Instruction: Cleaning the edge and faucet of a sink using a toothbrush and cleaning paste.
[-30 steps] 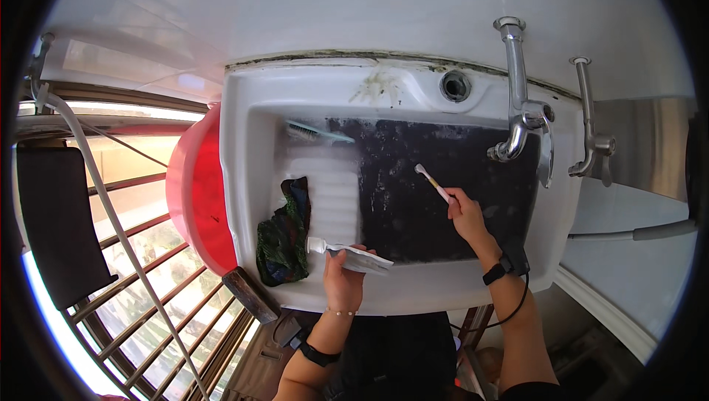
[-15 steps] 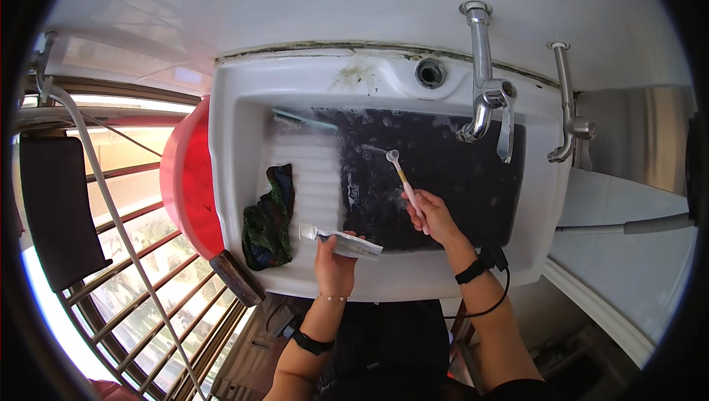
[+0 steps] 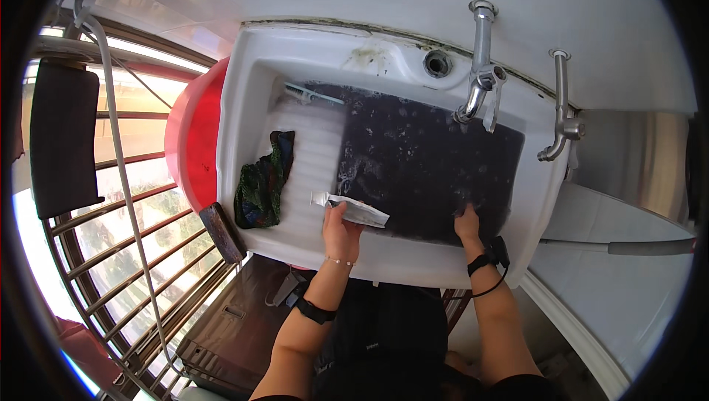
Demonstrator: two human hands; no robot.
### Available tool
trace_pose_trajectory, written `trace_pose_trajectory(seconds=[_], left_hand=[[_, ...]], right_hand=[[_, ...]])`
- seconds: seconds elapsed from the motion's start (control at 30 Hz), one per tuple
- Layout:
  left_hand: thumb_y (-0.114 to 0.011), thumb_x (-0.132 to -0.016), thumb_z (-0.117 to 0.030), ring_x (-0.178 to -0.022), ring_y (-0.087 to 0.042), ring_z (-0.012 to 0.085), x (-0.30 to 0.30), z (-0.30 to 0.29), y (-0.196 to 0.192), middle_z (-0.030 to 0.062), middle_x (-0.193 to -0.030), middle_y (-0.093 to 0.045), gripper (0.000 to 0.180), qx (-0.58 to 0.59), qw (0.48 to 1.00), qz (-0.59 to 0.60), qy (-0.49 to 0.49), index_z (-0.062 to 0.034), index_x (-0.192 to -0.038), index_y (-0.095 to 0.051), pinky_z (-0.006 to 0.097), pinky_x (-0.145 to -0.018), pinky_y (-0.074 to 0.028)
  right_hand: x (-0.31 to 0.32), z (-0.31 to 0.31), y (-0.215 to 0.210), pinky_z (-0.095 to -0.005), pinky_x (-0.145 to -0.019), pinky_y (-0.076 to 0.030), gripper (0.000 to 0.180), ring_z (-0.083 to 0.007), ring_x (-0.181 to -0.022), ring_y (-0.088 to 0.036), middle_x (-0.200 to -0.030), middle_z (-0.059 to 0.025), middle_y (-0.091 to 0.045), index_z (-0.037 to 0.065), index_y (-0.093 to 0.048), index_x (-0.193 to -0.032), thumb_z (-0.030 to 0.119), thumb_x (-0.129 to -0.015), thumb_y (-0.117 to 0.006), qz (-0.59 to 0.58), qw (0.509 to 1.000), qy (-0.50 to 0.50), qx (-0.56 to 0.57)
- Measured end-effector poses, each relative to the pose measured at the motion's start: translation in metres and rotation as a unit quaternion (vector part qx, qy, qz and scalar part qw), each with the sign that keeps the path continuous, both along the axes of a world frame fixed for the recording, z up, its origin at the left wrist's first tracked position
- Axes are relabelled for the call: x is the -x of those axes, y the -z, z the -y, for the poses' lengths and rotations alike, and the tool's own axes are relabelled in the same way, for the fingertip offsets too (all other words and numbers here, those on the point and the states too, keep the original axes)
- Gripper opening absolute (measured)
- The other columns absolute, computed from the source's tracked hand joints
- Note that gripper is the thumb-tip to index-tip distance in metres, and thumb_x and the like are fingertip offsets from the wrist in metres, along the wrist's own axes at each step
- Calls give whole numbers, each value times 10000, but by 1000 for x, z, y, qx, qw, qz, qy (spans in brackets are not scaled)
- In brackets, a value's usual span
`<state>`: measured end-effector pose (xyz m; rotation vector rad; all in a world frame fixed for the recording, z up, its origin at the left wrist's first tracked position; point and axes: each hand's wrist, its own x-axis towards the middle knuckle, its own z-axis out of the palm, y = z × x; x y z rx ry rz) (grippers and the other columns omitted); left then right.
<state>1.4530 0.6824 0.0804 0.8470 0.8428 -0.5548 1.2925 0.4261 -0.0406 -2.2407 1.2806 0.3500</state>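
My left hand is closed around a flattened silver-white squeeze tube with a white cap, over the sink's near side. My right hand dips into the dark water at the near right of the white sink. Its fingertips are under the surface and the visible fingers look curled; whatever they hold is hidden. No part of the small round-headed brush shows now. A wet dark-green patterned cloth lies on the ribbed slope at the left. Further back rests a pale-blue brush.
Two metal taps reach over the sink from the back wall. A red basin stands against the left rim, beside a dark wooden block. Window bars and a grey hose run along the left.
My right hand has moved right and down into the water, and the small white-handled brush it held has gone from sight. The left hand keeps the tube. The whole view has shifted and tilted slightly.
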Motion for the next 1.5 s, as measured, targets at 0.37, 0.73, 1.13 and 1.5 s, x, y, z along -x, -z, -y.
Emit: trace_pose_trajectory(seconds=[0.37,0.73,1.13,1.5], left_hand=[[-475,-825,-216,-948,-514,232,21,36,-31,76,-961,-536,193,1,1000,24,3,-94,-974,-459,446,-819,-403],[-385,-868,-213,-988,-527,284,48,91,-83,150,-1036,-558,250,121,983,36,134,-27,-1017,-460,451,-866,-410],[-485,-865,-368,-1085,-494,341,52,72,-158,181,-1200,-480,339,150,884,36,442,-138,-1103,-413,454,-926,-378],[-526,-860,-297,-1044,-518,353,25,21,-139,197,-1156,-506,279,142,889,24,434,-159,-1075,-413,461,-888,-412]], right_hand=[[-42,8,-130,-285,-505,-460,133,-134,-571,-545,-744,-60,-565,43,-552,-898,119,-800,-601,122,961,-196,-155],[-33,-33,-253,-232,-465,-355,240,-95,-498,-417,-702,-33,-543,26,-536,-730,106,-659,-752,342,892,-102,-277],[-6,10,-371,-281,-478,-366,178,-184,-530,-478,-641,-71,-481,-13,-527,-654,34,-688,-695,476,873,-101,16],[-76,29,-630,-202,-422,-287,157,-29,-486,-406,-574,33,-488,-12,-613,-771,134,-776,-671,704,677,57,206]])
